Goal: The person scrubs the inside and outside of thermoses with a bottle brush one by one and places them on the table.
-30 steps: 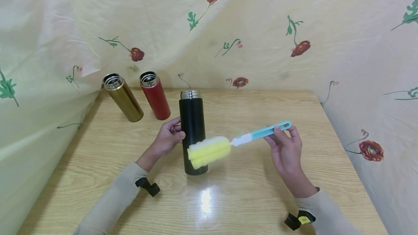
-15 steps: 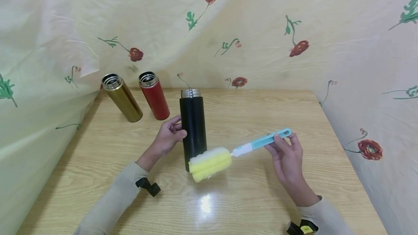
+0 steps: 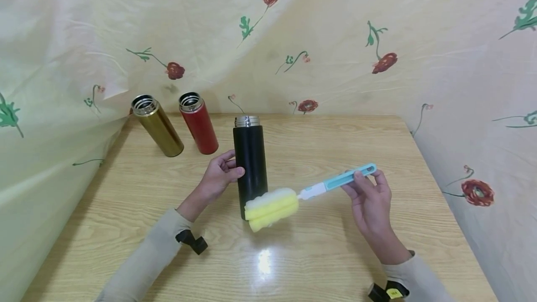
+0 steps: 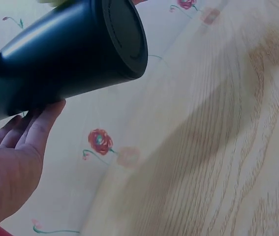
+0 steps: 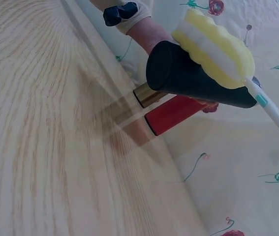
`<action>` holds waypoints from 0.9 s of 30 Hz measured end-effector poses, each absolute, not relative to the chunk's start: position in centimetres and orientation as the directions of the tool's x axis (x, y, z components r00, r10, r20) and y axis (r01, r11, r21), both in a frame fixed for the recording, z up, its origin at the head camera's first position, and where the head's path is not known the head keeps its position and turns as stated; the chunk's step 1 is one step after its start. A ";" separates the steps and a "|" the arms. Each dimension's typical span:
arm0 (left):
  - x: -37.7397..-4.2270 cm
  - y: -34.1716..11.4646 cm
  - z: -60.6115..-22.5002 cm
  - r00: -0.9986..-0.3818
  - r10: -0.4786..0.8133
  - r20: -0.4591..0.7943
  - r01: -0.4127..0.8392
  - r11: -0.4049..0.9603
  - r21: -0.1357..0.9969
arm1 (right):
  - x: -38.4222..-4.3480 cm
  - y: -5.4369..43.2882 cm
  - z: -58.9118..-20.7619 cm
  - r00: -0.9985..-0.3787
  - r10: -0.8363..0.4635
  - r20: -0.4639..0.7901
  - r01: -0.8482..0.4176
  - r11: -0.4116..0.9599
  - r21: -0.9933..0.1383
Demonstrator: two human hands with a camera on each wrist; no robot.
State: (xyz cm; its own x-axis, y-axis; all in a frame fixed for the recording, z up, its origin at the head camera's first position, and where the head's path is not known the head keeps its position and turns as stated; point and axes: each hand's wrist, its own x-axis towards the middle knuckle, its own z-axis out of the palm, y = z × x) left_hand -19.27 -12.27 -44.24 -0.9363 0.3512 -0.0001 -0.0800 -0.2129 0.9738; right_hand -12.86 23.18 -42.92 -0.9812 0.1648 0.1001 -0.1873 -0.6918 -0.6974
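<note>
My left hand [image 3: 216, 178] grips a black vacuum flask [image 3: 250, 157] around its middle, thumb in front. The flask is upright with its steel neck uncovered. Its base [image 4: 124, 37] shows in the left wrist view, held off the table. My right hand [image 3: 372, 204] pinches the light-blue handle [image 3: 337, 181] of a bottle brush. The yellow and white sponge head [image 3: 272, 209] points left and covers part of the flask's lower front in the head view. From the right wrist, the sponge head [image 5: 218, 51] overlaps the flask [image 5: 178, 71]; whether they touch I cannot tell.
A gold flask [image 3: 161, 129] and a red flask [image 3: 200, 127] stand uncapped at the table's back left. The wooden table [image 3: 319, 255] is bordered at the back and sides by a flower-patterned cloth [image 3: 335, 22].
Over the second, the brush and my right hand have come down a little toward the front. The black flask has shifted slightly right in my left hand's grip. The gold and red flasks stay put.
</note>
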 end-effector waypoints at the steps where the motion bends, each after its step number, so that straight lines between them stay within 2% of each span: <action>1: -19.2 -12.3 -44.2 -0.935 0.354 -0.006 -0.084 -0.205 0.975 | -12.9 23.1 -42.9 -0.981 0.165 0.100 -0.187 -0.688 -0.701; 10: -19.0 -12.2 -44.5 -0.926 0.378 -0.007 -0.080 -0.177 0.981 | -13.1 22.9 -42.4 -0.982 0.153 0.114 -0.189 -0.701 -0.687; 27: -19.0 -12.7 -44.9 -0.876 0.471 0.099 -0.046 -0.287 0.957 | -13.5 22.6 -42.1 -0.982 0.130 0.134 -0.186 -0.739 -0.648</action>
